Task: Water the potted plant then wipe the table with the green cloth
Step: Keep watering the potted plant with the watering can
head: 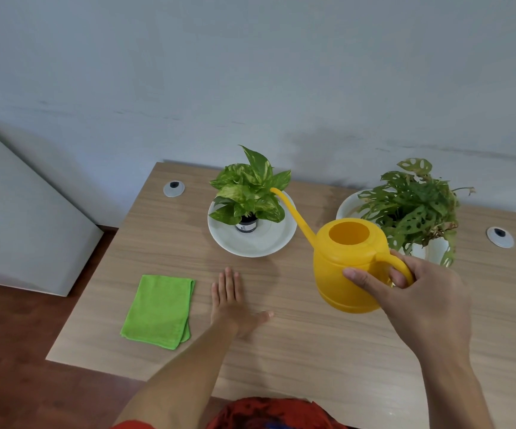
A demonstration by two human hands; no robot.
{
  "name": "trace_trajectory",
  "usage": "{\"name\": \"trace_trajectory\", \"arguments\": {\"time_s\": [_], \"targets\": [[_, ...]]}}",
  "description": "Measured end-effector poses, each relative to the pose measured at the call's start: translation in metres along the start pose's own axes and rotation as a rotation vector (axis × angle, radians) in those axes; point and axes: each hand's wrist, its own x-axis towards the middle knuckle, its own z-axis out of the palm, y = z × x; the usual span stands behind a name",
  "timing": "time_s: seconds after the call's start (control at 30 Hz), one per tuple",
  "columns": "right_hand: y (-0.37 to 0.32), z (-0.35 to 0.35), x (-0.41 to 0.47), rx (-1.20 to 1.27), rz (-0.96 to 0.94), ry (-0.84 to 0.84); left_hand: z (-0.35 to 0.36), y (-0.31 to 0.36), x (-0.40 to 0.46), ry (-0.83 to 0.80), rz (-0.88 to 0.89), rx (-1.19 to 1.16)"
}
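My right hand (417,292) grips the handle of a yellow watering can (346,267) held above the wooden table (297,351). The can's long spout reaches up and left, its tip among the leaves of a small potted plant (250,190) in a dark pot. That pot stands on a white saucer (269,243). No water is visible at the spout. My left hand (232,301) lies flat on the table, fingers spread, holding nothing. A folded green cloth (159,311) lies just left of it.
A second, larger plant (414,205) with holed leaves stands on a white dish (348,205) at the back right, right behind the can. Two grey cable grommets (173,188) (499,236) sit in the table. A wall runs behind; a white panel (18,218) leans at left.
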Motion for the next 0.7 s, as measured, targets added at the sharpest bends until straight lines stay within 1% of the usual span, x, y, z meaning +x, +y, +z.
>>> {"name": "trace_trajectory", "arguments": {"time_s": [0.3,0.7], "targets": [[-0.002,0.004,0.012,-0.032,0.011,0.016,-0.001,-0.001,0.0,-0.006,0.012,-0.007],[-0.01,0.007,0.036,-0.02,-0.02,0.035,0.001,-0.002,0.001,-0.009,0.019,-0.003]]}}
